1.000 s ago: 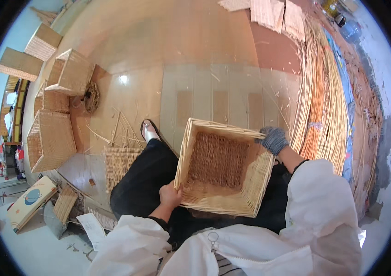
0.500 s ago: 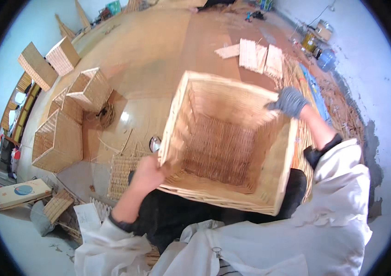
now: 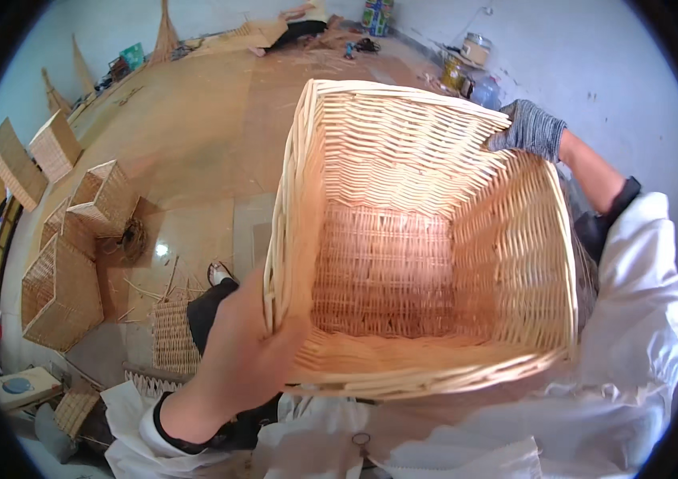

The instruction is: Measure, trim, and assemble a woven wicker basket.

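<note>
A square wicker basket (image 3: 391, 152) fills the middle of the view, raised above my lap with its opening turned toward me. Its woven inside walls and darker woven bottom show plainly, and nothing lies in it. My bare left hand (image 3: 255, 343) grips the rim at the lower left corner, thumb inside the wall. On the upper right corner, my right hand (image 3: 527, 132), in a grey knitted glove, is closed over the rim. The fingers outside the walls are hidden on both sides.
Several more wicker baskets (image 3: 63, 291) stand on the floor at left. A flat woven panel (image 3: 175, 335) lies near my foot. At the far end another person (image 3: 307, 20) sits with woven material. A water bottle (image 3: 485, 92) stands by the right wall.
The basket has been lifted higher and closer, still held in both hands, and its opening faces me more. The view has tilted up, bringing the far person into sight.
</note>
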### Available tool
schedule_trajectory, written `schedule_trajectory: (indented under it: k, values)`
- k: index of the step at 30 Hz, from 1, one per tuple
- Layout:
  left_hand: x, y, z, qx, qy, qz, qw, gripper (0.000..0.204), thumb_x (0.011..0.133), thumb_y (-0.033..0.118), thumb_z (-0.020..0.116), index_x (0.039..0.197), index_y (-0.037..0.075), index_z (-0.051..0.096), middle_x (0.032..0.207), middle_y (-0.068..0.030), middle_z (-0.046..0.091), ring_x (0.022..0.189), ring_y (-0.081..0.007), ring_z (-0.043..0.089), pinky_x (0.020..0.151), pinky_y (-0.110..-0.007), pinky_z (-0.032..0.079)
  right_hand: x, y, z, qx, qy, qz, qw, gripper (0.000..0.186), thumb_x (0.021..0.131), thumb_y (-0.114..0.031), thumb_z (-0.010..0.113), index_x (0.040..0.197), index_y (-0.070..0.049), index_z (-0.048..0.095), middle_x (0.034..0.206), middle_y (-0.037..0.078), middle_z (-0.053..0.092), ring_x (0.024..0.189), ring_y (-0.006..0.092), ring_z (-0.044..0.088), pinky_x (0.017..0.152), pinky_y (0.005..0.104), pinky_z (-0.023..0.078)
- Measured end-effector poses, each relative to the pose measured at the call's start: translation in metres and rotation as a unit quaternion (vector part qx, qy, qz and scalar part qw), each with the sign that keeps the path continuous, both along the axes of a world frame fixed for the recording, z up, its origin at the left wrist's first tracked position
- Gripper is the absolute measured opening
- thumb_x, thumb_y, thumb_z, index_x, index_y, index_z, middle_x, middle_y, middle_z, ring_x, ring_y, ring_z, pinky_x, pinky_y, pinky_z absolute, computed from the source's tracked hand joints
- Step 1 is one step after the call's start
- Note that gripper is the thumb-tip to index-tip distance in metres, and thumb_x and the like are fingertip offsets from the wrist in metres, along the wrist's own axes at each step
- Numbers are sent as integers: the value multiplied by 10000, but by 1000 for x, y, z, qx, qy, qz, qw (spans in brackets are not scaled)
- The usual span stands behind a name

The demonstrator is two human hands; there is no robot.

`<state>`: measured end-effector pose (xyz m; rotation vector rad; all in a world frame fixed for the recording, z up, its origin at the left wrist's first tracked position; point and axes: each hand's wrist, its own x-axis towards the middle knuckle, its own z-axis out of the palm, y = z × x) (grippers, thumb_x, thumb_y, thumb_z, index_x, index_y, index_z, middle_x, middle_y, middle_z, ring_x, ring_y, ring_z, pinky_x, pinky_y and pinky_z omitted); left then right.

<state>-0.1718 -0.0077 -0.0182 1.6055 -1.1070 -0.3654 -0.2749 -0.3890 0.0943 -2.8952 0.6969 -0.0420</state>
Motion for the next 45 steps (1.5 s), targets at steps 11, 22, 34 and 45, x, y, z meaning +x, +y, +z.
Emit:
schedule_trajectory:
  k: [11,22,34,45]
  values:
    - [2,-28,1,67,-489,-275,825,168,688,207,540,692,39,554,628,-45,526,704,-206,515,763,-371,369,-21,-43,-36,-79,81,-152,982,602,587,-497,709,904,8,625,773,147,634,682,205,585,669,334,449]
    - [-5,-74,-13,-177,-412,-321,834,152,645,177,492,645,33,541,640,-63,505,631,-187,480,711,-326,357,-85,-108,-86,257,-144,-164,941,442,608,-179,756,959,27,585,887,49,604,760,125,562,680,253,461]
    - [-26,-57,-46,-246,-528,-139,801,160,627,207,516,527,82,520,502,-44,481,529,-207,462,622,-321,322,-79,-38,-66,245,-191,-122,943,349,615,-185,739,843,50,618,748,46,617,645,94,540,601,230,445]
    - [-60,-87,-53,-172,-374,-213,886,156,627,177,491,554,63,567,527,-47,511,528,-194,465,740,-298,283,-99,-85,-85,257,-168,-144,941,388,596,-197,765,851,57,618,765,66,632,652,116,569,596,247,457]
